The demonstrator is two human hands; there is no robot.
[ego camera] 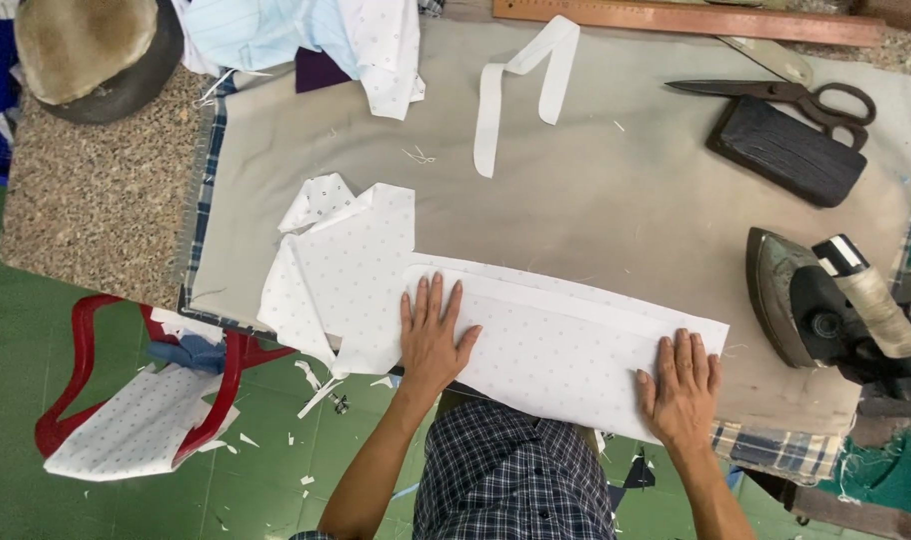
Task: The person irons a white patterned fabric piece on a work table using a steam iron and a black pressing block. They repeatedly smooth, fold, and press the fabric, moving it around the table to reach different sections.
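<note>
no packages, labels, signs, screens

We see a dark blue and white checked, buttoned cotton shirt (516, 475). Our forearms are bare, sleeves ending high. Both hands wear no rings or gloves.

Landmark: iron (798, 300), near right edge of grey table cover (596, 200). Above iron, dark wooden block (786, 150), black scissors (796, 97) touching its upper side. Further up, wooden ruler (686, 20). Up-left of iron, white fabric strip (521, 85). Far left and below iron, red plastic chair (81, 370) on green floor (266, 450), dotted cloth (136, 425) draped over it.
</note>
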